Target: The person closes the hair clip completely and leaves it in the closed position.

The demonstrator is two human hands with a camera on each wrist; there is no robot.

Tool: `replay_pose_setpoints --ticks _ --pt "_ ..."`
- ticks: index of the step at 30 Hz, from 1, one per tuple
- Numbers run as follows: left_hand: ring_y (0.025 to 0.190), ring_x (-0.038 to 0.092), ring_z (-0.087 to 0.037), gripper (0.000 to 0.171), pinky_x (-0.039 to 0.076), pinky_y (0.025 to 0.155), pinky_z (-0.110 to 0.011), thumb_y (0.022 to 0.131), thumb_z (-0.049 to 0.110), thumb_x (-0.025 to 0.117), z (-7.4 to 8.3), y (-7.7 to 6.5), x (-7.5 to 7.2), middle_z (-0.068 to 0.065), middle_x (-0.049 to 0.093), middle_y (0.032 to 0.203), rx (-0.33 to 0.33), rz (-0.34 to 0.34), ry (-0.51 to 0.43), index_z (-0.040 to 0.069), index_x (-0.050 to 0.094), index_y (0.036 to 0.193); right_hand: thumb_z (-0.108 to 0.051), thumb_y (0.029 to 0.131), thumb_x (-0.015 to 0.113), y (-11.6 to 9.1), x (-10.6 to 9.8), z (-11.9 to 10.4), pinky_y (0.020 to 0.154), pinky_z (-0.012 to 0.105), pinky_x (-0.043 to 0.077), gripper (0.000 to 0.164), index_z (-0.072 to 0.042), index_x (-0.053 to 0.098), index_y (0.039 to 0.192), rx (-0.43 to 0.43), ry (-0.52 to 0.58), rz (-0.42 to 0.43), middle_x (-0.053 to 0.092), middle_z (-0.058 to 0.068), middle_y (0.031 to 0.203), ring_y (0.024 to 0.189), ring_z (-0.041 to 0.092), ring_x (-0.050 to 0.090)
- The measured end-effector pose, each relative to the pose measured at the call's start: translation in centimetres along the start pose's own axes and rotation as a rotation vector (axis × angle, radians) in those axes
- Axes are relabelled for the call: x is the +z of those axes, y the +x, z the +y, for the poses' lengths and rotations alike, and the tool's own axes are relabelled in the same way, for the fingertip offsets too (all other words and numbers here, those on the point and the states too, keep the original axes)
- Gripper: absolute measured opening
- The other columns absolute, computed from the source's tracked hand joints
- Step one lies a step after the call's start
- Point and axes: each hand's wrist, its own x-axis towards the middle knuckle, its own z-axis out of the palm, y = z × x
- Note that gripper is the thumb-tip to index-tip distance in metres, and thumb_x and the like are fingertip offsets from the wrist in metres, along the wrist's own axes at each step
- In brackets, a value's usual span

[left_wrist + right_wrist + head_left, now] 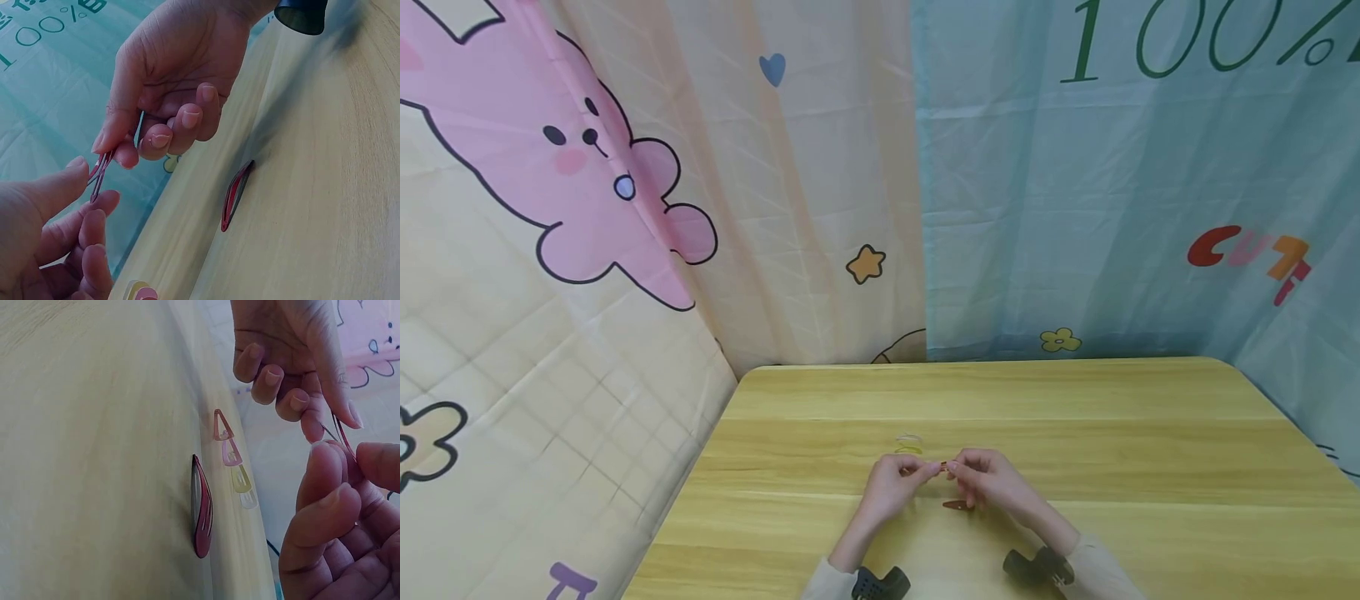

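Observation:
A red snap hair clip [102, 170] is stretched between both hands, its thin metal parts spread apart. My left hand [891, 486] holds one end between thumb and index finger. The other end is pinched by the thumb and index finger of my right hand [992, 479], whose remaining fingers curl loosely below. On the table under the hands lies a second, dark red snap hair clip [202, 515], also seen beneath the right hand in the head view.
In the right wrist view, an orange-red clip [217, 428], a pink clip [233, 457], a yellow clip [242, 484] and a whitish clip [249, 500] lie in an overlapping row on the wooden table [1150, 450]. Printed curtains [820, 183] hang behind the table's far edge.

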Motion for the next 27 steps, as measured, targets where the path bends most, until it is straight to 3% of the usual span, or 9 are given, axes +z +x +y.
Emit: replay_pose_setpoints --ticks 12,18,24,27 --pt "0.045 0.028 -0.005 0.027 0.025 0.046 -0.021 0.087 0.037 0.068 -0.29 0.21 0.4 -0.004 0.07 0.076 -0.011 0.024 0.009 0.012 0.076 0.083 -0.027 0.098 0.053 -0.2 0.27 -0.24 0.042 0.027 0.042 0.033 0.006 0.061 0.098 0.019 -0.023 0.01 0.058 0.009 0.067 0.05 0.015 0.051" --pt "0.046 0.028 -0.004 0.026 0.027 0.049 -0.021 0.087 0.034 0.068 -0.16 0.16 0.51 0.002 0.071 0.079 0.007 0.032 0.003 0.01 0.076 0.084 -0.023 0.098 0.053 -0.1 0.13 0.16 0.043 0.025 0.041 0.03 0.005 0.061 0.1 0.024 -0.016 0.034 0.059 0.009 0.068 0.05 0.014 0.05" --pt "0.051 0.032 -0.004 0.023 0.03 0.052 -0.022 0.088 0.032 0.068 0.02 0.12 0.47 0.005 0.07 0.08 0.016 0.039 0.011 0.011 0.076 0.083 -0.019 0.099 0.052 -0.09 0.04 0.33 0.043 0.027 0.041 0.027 0.006 0.061 0.1 0.023 -0.01 0.035 0.058 0.011 0.068 0.051 0.017 0.051" --pt "0.057 0.042 -0.004 0.022 0.035 0.055 -0.022 0.089 0.03 0.067 0.05 0.09 0.43 0.005 0.071 0.082 0.028 0.035 0.001 0.011 0.076 0.083 -0.018 0.099 0.052 -0.09 0.07 0.29 0.043 0.027 0.041 0.025 0.006 0.061 0.1 0.033 0.0 0.042 0.059 0.012 0.069 0.051 0.017 0.051"
